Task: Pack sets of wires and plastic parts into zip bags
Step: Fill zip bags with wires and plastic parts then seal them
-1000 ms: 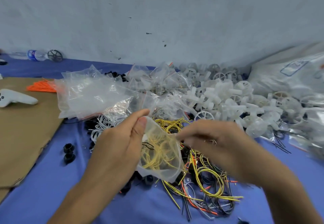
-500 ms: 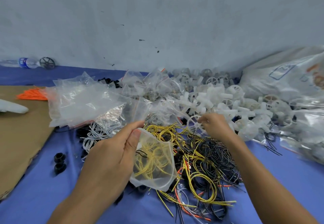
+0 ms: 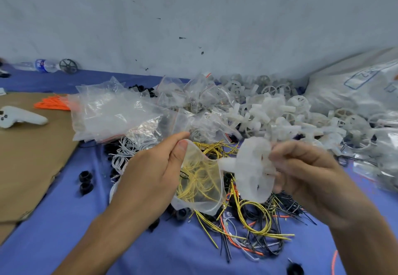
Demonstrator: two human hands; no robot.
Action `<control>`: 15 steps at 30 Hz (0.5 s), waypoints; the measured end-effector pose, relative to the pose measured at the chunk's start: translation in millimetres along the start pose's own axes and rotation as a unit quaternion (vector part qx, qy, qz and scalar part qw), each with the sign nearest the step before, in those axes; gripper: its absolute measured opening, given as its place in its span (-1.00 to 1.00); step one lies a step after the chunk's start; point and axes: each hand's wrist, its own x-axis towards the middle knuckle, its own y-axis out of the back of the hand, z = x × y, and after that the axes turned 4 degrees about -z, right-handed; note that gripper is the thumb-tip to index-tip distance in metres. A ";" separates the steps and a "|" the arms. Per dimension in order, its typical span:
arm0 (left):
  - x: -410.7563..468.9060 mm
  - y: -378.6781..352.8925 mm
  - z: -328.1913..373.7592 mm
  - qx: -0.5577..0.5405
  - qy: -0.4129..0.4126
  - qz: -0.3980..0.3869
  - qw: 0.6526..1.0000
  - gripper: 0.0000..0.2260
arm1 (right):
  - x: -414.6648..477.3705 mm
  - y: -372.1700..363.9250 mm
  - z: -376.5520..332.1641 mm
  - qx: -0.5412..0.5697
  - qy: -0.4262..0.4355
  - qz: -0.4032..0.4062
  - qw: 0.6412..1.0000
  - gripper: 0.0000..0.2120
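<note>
While the left hand (image 3: 150,173) pinches the rim of a small zip bag (image 3: 206,201) between thumb and forefinger, the right hand (image 3: 305,173) has its fingers curled round a white plastic part (image 3: 254,171), a spoked wheel with a stub shaft. Both are held up over the middle of the surface (image 3: 64,231), toward its near edge. The stub points at the bag's mouth. I cannot tell whether its tip is already inside.

1 coil of yellow wires (image 3: 193,180) sits in the bag. I'd judge the film thin, limp and a little slick, so the mouth will sag shut unless it is held at the rim, right by the zip strip, where the left hand has it. The wheel looks light and stiff, though its spokes seem thin. The outer rim or the hub is the safer hold, and going in shaft first should keep the spokes from snagging the film. The wires look springy and may push back.

Below the hands lies a loose tangle of wires (image 3: 254,221). A heap of white parts (image 3: 280,115) fills the far right corner, and empty bags (image 3: 112,113) lie toward the far edge, left of it.
</note>
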 end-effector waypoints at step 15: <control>-7.5 0.1 13.1 0.111 -0.032 -0.042 0.992 -0.59 | 55.2 -97.9 74.1 -0.520 -0.041 -0.080 0.849 -0.80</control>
